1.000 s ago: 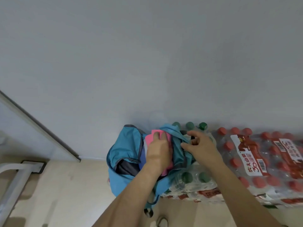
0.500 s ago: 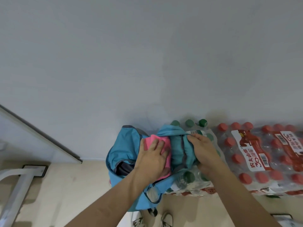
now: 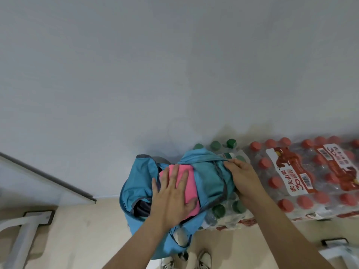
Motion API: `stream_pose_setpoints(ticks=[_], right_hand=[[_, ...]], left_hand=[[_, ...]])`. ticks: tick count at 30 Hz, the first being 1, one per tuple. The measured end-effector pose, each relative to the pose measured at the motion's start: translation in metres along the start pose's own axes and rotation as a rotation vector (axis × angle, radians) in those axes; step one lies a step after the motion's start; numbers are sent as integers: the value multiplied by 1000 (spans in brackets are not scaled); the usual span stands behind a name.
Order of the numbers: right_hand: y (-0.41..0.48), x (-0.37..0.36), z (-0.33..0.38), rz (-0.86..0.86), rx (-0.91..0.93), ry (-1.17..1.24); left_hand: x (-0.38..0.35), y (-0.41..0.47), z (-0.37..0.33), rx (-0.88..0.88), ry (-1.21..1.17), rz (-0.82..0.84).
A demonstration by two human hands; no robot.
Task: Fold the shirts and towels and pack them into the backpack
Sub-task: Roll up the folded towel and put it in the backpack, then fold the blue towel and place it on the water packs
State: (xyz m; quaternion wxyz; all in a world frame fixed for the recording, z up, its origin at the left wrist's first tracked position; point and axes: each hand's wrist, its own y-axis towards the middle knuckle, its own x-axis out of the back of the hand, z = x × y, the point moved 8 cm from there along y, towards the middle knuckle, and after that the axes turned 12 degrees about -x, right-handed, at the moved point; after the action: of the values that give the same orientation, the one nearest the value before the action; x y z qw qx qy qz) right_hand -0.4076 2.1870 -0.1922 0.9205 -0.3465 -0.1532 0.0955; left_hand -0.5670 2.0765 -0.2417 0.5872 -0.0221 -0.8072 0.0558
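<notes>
Centre: backpack (image 3: 210,183) is lying on a bottle pack (image 3: 223,212), wall (image 3: 174,74) behind. Folded cloth (image 3: 191,181) is sitting in its mouth, left hand (image 3: 172,197) lying flat on top, right hand (image 3: 242,175) gripping the rim at right. Second bottle pack (image 3: 310,177) is lying further right.

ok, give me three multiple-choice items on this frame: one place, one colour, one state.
1. Where is the pink cloth? A on the floor; B in the open backpack; C on a chair.
2. Cap colour of the bottles against the backpack? A yellow; B white; C green.
3. The left hand is: A flat on the cloth; B a fist; C holding a strap.
Key: 1 B, blue fabric surrounds it; 2 C, green caps show beside it; 3 A, fingers lie straight on the pink.
</notes>
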Motion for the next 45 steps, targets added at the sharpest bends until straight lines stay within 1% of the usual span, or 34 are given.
stream_pose_setpoints(ticks=[2, 5, 7, 9, 10, 12, 14, 16, 18, 20, 22, 27, 30, 34, 36, 38, 40, 45], right_hand=[[-2, -1, 3, 14, 22, -54], [-15, -5, 13, 50, 92, -146], [-25, -7, 20, 37, 162, -253], [-34, -7, 25, -13, 233, -388], [-38, -7, 27, -46, 266, -449], [-46, -7, 31, -97, 329, -525], [-54, -6, 33, -110, 384, -543], [-63, -2, 35, -112, 434, -509], [-75, 7, 37, -111, 476, -478], [-85, 20, 38, -103, 498, -465], [-96, 37, 38, -109, 542, -503], [-122, 88, 42, -247, 677, -808], [-133, 129, 36, -319, 685, -921], [-128, 203, 12, -389, 635, -1012], [-123, 250, -3, -423, 592, -999], [-115, 301, -21, -430, 539, -929], [-105, 354, -42, -444, 480, -810], [-83, 476, -96, -584, 347, -478]], left_hand=[[2, 3, -5, 16, -7, -30], [2, 6, -3, 33, -178, -40], [14, 0, 2, 7, -314, -162], [34, -12, 6, 12, -498, -297], [43, -19, 8, 29, -573, -346], [63, -29, 5, 28, -643, -411], [88, -35, -2, -10, -678, -480], [107, -38, -8, -59, -718, -538], [123, -39, -15, -105, -688, -568], [137, -37, -27, -132, -656, -571], [151, -32, -50, -201, -617, -559], [170, -13, -133, -511, -394, -473], [164, 0, -192, -696, -253, -401], [142, 21, -271, -840, -180, -322], [126, 33, -311, -893, -171, -301], [105, 47, -351, -904, -194, -258], [80, 61, -393, -905, -172, -214], [30, 97, -485, -929, -164, -192]])
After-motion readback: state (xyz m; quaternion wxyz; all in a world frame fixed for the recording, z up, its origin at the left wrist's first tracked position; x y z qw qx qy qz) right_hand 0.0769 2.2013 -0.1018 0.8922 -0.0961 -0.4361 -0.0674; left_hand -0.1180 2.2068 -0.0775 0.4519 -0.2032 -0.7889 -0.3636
